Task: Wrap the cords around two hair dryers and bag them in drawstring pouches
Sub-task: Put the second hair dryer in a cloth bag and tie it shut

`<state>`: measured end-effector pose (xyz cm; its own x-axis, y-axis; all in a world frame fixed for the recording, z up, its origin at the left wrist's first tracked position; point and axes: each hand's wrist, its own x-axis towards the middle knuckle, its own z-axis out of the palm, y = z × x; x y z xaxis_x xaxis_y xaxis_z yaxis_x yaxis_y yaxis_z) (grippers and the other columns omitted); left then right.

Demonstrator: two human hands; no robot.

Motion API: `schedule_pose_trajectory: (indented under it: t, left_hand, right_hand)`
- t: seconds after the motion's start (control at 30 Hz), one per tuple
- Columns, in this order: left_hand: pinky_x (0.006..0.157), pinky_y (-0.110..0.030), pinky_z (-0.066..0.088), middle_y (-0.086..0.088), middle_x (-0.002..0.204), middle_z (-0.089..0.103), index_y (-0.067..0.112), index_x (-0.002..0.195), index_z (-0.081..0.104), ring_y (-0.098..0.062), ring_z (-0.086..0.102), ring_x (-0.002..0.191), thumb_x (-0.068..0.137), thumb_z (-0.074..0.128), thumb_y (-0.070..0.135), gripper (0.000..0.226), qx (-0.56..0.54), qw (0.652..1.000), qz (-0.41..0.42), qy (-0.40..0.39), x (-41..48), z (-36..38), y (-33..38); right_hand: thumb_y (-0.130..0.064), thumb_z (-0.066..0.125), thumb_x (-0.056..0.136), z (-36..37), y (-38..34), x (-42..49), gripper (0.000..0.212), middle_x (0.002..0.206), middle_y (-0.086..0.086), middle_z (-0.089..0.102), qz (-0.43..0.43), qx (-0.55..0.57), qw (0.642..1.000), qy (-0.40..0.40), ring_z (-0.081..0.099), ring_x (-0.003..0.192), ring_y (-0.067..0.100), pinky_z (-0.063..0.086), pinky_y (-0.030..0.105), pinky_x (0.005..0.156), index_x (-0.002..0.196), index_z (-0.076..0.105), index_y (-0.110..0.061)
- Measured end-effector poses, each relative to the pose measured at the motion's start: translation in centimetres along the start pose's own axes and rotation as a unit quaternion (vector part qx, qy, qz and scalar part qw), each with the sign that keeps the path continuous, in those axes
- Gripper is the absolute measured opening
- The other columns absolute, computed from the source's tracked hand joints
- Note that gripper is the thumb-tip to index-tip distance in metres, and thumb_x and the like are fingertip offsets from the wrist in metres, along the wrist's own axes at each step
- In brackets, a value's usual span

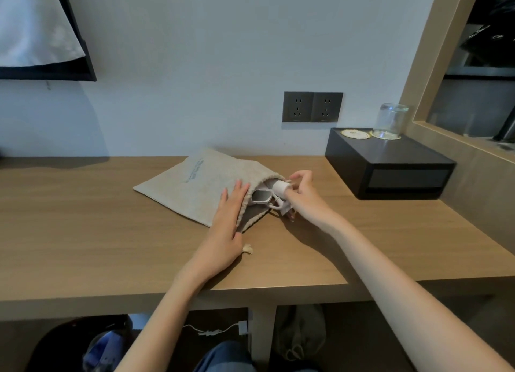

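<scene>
A beige drawstring pouch (195, 187) lies flat on the wooden desk (83, 218), its mouth facing right. A white hair dryer (262, 197) sticks partly out of that mouth, its handle end (280, 188) and white cord (278, 204) still outside. My left hand (230, 218) rests flat on the pouch by its opening, fingers straight. My right hand (302, 197) grips the dryer's handle end and the cord at the mouth. A knotted drawstring end (247, 249) lies on the desk near my left wrist. A second, dark pouch-like bag (301, 335) sits under the desk.
A black box (390, 162) stands at the right rear of the desk, with a coaster (355, 133) and an upturned glass (390, 121) on it. Two wall sockets (312, 107) are behind. Below the desk lies a white charger with cable (223, 330).
</scene>
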<state>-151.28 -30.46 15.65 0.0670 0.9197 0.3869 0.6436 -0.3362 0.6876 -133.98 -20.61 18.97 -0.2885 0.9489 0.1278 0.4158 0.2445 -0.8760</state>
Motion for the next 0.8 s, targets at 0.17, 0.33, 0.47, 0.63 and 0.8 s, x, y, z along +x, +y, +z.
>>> schedule_pose_trajectory:
  t: [0.17,0.33,0.47,0.63,0.8]
  left_hand:
    - [0.119,-0.046,0.002,0.013,0.155,0.022,0.030,0.148,0.026,-0.007,0.008,0.146,0.080,0.053,-0.001,0.080,0.121,0.988,0.056,0.081,1.0,-0.1,0.3]
    - [0.111,-0.058,0.014,0.006,0.149,0.036,0.034,0.137,0.046,-0.021,0.025,0.141,0.083,0.068,0.031,0.058,0.247,0.953,0.139,0.105,3.1,1.2,1.0]
    - [0.107,-0.069,0.014,0.000,0.148,0.040,0.039,0.134,0.049,-0.032,0.029,0.139,0.075,0.069,0.054,0.064,0.377,0.903,0.198,0.062,4.9,1.8,0.8]
    - [0.102,-0.076,-0.002,-0.002,0.146,0.042,0.049,0.141,0.033,-0.037,0.026,0.138,0.081,0.045,0.072,0.066,0.483,0.841,0.227,0.086,5.4,1.5,1.0]
    - [0.104,-0.075,0.003,-0.003,0.130,0.050,0.050,0.135,0.040,-0.038,0.034,0.130,0.085,0.044,0.065,0.053,0.452,0.849,0.261,0.080,5.4,2.7,1.7]
  right_hand:
    - [-0.010,0.041,0.100,-1.3,1.5,2.0,0.038,0.134,0.003,0.052,-0.044,-0.056,0.997,0.031,0.049,0.120,0.017,0.041,0.027,0.096,0.137,0.045,-0.014]
    - [-0.007,0.048,0.098,-1.5,1.6,2.4,0.030,0.116,0.008,0.065,-0.046,0.054,0.996,-0.056,0.062,0.094,0.006,0.048,0.009,0.074,0.126,0.058,-0.006]
    - [-0.015,0.053,0.096,-1.7,2.7,2.0,0.020,0.099,0.003,0.070,-0.077,-0.008,0.997,-0.018,0.063,0.085,0.005,0.048,0.010,0.070,0.108,0.067,-0.011]
    - [-0.022,0.053,0.096,-3.3,3.6,0.1,0.018,0.089,-0.005,0.069,-0.098,-0.084,0.991,0.037,0.062,0.086,0.009,0.048,0.025,0.076,0.098,0.071,-0.017]
    - [-0.020,0.050,0.097,-4.8,4.1,-2.2,0.014,0.084,0.009,0.063,-0.092,-0.056,0.993,0.045,0.059,0.081,0.023,0.045,0.027,0.070,0.089,0.060,-0.014]
